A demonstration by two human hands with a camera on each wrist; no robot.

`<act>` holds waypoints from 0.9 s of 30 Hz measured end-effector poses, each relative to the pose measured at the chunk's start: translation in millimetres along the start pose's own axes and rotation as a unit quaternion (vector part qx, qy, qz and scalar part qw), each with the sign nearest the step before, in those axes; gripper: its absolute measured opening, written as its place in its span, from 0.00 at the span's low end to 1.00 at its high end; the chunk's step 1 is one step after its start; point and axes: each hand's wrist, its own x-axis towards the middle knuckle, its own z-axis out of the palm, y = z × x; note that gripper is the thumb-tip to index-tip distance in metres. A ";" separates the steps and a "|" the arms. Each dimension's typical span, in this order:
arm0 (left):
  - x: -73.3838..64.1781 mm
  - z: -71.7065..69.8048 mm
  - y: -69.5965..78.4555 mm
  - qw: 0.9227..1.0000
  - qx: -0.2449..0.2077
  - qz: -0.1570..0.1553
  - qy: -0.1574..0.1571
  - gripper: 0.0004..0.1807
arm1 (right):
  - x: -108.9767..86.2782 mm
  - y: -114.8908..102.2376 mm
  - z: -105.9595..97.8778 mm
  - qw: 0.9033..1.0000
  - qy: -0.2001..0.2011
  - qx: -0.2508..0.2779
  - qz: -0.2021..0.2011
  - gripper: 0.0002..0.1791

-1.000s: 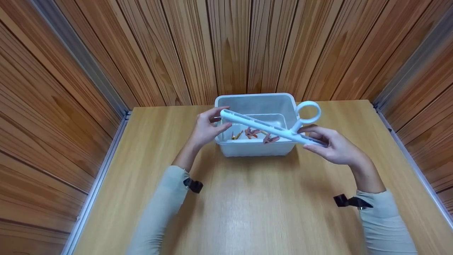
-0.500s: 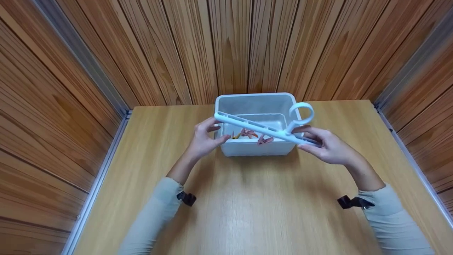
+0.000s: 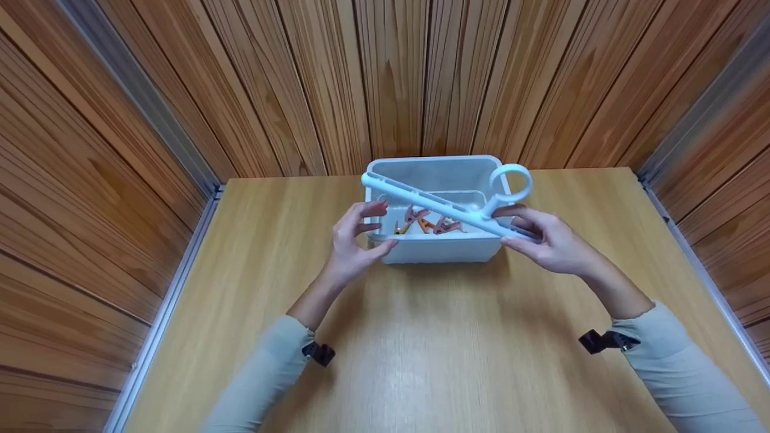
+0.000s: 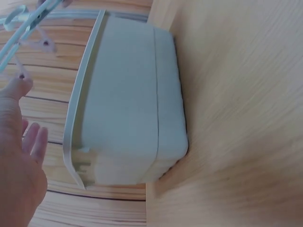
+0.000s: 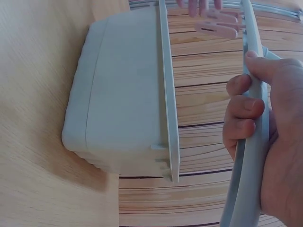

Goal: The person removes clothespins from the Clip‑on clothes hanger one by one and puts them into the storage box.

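Observation:
My right hand [image 3: 553,243] grips the right end of a light blue clip hanger [image 3: 421,195], a long bar with a ring hook [image 3: 511,183]. In the right wrist view its fingers [image 5: 246,108] curl round the bar. The bar slants over the bin, its left end raised. Pink clothespins [image 5: 218,30] hang from its underside. My left hand [image 3: 355,240] is by the bin's left front corner, thumb and fingers spread and holding nothing. Its thumb overlaps a pink clothespin [image 4: 21,73] in the left wrist view; I cannot tell whether they touch.
A white bin [image 3: 436,249] stands at the back of the wooden table [image 3: 421,343]. Inside lie small orange [image 3: 425,225] and yellow clothespins [image 3: 403,228], partly covered by the hanging pink ones. Wood-plank walls [image 3: 391,78] rise behind and on both sides.
My left hand has come away from the bar's left end and is now below it. The clip hanger, in my right hand, has shifted slightly left, and its left end has risen.

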 end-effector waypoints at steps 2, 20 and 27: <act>-2.1 5.3 1.1 1.000 -0.011 0.012 0.023 0.36 | 0.6 -0.9 0.3 1.000 0.002 0.006 0.003 0.25; -1.5 44.2 7.8 0.988 -0.041 0.050 0.140 0.35 | 11.2 -8.0 5.4 1.000 -0.002 0.012 0.025 0.24; 2.7 55.6 11.0 0.981 -0.038 0.045 0.183 0.32 | 12.8 -12.4 8.6 0.999 -0.003 0.025 0.025 0.24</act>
